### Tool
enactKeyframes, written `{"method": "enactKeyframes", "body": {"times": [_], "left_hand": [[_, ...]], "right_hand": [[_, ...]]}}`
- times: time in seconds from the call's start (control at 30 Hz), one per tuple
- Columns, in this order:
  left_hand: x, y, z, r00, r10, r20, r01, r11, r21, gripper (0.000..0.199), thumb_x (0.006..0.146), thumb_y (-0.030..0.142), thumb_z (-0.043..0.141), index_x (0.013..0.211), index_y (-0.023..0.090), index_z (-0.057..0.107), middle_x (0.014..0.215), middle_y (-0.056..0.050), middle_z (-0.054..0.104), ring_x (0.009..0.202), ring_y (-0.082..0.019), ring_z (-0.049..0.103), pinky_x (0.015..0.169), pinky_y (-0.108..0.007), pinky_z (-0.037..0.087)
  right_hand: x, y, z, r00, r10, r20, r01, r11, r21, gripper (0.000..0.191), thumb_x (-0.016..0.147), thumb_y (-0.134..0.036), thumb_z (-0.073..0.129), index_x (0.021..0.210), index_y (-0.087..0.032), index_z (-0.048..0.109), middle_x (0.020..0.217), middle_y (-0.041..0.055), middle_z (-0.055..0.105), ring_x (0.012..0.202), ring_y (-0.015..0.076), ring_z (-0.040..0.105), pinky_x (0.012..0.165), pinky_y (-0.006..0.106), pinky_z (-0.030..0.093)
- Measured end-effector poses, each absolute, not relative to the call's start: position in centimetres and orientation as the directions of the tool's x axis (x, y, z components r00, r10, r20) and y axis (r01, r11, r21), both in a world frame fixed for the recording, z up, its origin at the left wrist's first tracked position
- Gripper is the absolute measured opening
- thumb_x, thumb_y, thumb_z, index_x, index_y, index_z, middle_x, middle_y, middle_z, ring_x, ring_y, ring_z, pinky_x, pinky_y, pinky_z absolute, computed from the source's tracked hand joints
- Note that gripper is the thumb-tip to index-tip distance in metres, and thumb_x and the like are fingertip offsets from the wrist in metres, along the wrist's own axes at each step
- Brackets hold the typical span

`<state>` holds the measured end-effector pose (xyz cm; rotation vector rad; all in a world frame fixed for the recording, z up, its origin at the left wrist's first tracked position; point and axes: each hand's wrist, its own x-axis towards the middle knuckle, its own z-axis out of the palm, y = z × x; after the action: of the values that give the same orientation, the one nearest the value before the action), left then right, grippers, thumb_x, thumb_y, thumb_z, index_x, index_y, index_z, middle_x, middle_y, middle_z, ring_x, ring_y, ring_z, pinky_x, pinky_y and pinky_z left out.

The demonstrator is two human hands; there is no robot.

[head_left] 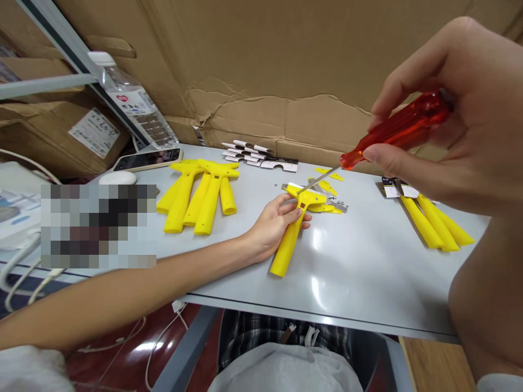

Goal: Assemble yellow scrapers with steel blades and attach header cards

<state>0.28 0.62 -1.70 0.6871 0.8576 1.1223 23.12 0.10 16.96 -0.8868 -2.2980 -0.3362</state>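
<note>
My left hand (269, 226) is closed around a yellow scraper (288, 242), its handle pointing down toward the table's front edge. Fingers of my right hand (469, 120) grip a screwdriver (394, 128) with a clear red handle. The screwdriver's shaft slants down left, its tip at the scraper's head. Behind that head lie loose yellow plates (327, 187), metal blades and small screws (342, 203). Several yellow scraper handles (208, 204) rest in a pile to the left. At the right, yellow scrapers (429, 226) have printed card sleeves (393, 188) on their heads.
Folded card sleeves (261, 155) lie at the back of the table (347, 283), against a cardboard wall (306, 54). A phone (149, 159), a plastic bottle (137, 103) and a white mouse-shaped object (117, 178) are at the left, near white cables (24, 261). A blurred-out patch covers part of that side.
</note>
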Motion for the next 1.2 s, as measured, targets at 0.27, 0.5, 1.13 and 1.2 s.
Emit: {"method": "enactKeyframes", "body": {"times": [0.27,0.5,1.13,1.2], "left_hand": [[0.1,0.8,-2.1,0.197,0.954,-0.227,-0.493,0.297,0.818,0.032,0.09,0.003,0.077,0.115,0.016,0.062,0.109,-0.009,0.076,0.084,-0.017,0.076,0.086,-0.036,0.065],[0.2,0.7,-1.9,0.194,0.952,-0.239,-0.48,0.304,0.823,0.029,0.092,0.001,0.073,0.115,0.016,0.061,0.104,-0.008,0.075,0.083,-0.017,0.077,0.081,-0.033,0.064],[0.1,0.7,-1.9,0.204,0.951,-0.231,-0.462,0.302,0.834,0.028,0.093,0.001,0.071,0.115,0.015,0.061,0.107,-0.008,0.075,0.083,-0.017,0.077,0.079,-0.031,0.064],[0.2,0.7,-1.7,0.194,0.952,-0.236,-0.46,0.301,0.835,0.026,0.095,0.0,0.068,0.115,0.014,0.061,0.107,-0.008,0.075,0.082,-0.016,0.077,0.079,-0.031,0.064]], "right_hand": [[21.5,0.6,17.1,-0.538,0.564,0.627,0.729,0.684,0.01,0.02,0.093,-0.043,0.071,0.098,-0.031,0.056,0.091,-0.0012,0.074,0.082,0.0285,0.076,0.083,0.053,0.06],[22.7,0.6,16.8,-0.58,0.563,0.59,0.623,0.772,-0.125,0.035,0.085,-0.026,0.084,0.111,-0.034,0.063,0.095,-0.0055,0.078,0.083,0.0218,0.078,0.066,0.038,0.063],[22.8,0.9,17.0,-0.543,0.553,0.632,0.684,0.728,-0.048,0.029,0.086,-0.026,0.081,0.107,-0.033,0.062,0.092,-0.0052,0.074,0.082,0.0202,0.074,0.065,0.036,0.056],[22.4,1.1,17.0,-0.525,0.538,0.66,0.721,0.692,0.009,0.026,0.09,-0.036,0.083,0.102,-0.033,0.061,0.087,-0.0056,0.074,0.08,0.0214,0.074,0.075,0.042,0.056]]}}
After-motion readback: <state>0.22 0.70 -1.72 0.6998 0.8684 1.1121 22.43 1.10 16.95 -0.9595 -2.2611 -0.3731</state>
